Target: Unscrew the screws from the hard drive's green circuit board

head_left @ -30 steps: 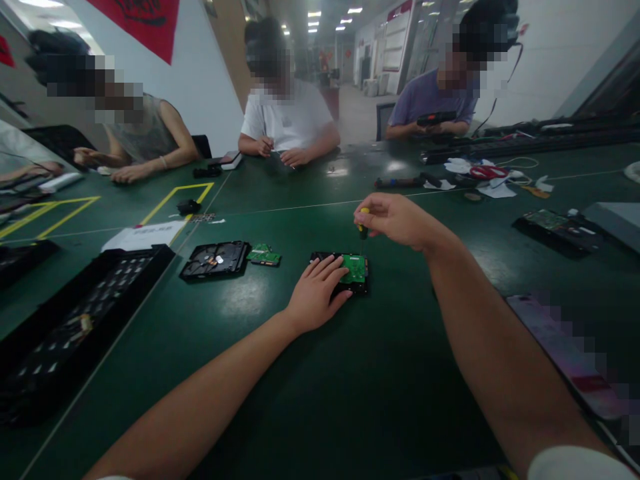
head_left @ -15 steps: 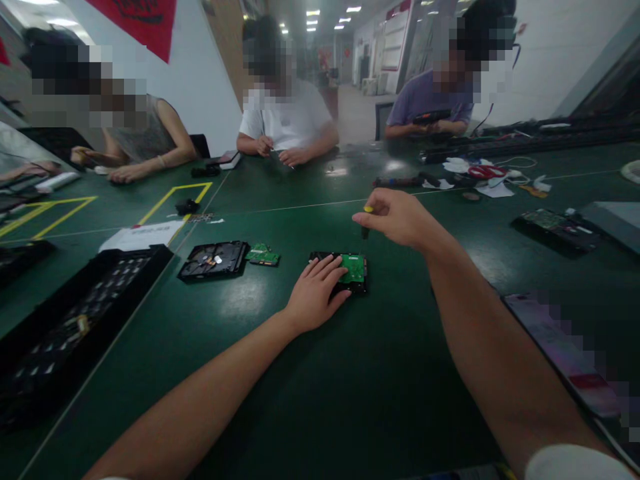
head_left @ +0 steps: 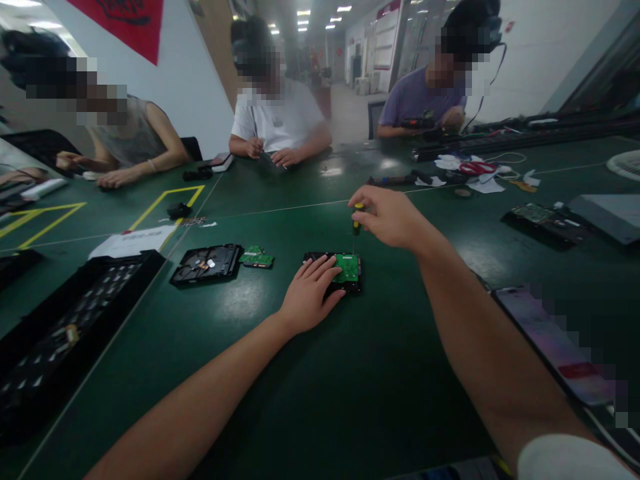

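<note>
On the green table lies a hard drive (head_left: 354, 283) with its green circuit board (head_left: 351, 266) facing up. My left hand (head_left: 311, 293) rests flat across the drive's left part, fingers stretched out and covering some of the board. Between the fingertips of my right hand (head_left: 387, 217) is a screwdriver (head_left: 357, 220) with a yellow and black handle. It stands nearly upright, its thin shaft pointing down at the board's far right edge. Whether the tip sits in a screw is too small to tell.
Left of the drive lie another hard drive (head_left: 206, 265) and a loose circuit board (head_left: 257, 257). A long black tray (head_left: 150, 263) holds small parts. At right are another drive (head_left: 543, 223), a grey box (head_left: 613, 217) and a phone-like screen (head_left: 550, 340). Several people sit opposite.
The view has shifted slightly. My right fingers have changed their hold on the screwdriver, and more of its yellow handle shows. My left hand stays on the drive.
</note>
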`<state>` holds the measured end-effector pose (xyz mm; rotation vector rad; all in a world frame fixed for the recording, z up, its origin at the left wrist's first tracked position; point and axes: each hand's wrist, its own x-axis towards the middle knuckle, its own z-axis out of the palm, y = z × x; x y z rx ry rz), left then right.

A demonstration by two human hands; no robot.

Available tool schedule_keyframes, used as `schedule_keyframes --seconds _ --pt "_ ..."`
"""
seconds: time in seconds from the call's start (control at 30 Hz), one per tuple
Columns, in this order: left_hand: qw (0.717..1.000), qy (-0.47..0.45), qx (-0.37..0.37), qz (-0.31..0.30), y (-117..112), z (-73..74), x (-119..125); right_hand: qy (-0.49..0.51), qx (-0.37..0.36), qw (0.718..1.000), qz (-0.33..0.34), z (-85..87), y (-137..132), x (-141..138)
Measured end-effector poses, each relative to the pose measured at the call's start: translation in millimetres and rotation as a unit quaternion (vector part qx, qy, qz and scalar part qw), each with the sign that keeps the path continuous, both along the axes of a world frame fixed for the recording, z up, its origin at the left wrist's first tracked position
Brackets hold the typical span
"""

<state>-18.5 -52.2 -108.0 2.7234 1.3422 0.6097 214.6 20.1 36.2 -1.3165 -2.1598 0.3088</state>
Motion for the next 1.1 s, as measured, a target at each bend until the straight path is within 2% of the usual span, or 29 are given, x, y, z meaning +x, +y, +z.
schedule_keyframes --seconds 0.4,0.77,1.1 --pt "1.000 -0.007 -0.004 -0.005 -1 1.9 0 -0.067 0.051 0.992 -0.096 -2.6 0 -5" --pt "1.000 -0.003 -0.008 0.002 0 -0.7 1 -0.105 0.058 0.992 -0.031 5.7 -6 -10" --pt "1.000 -0.003 -0.007 0.004 -1 1.8 1 -0.075 0.047 0.996 -0.003 9.4 -9 -9"
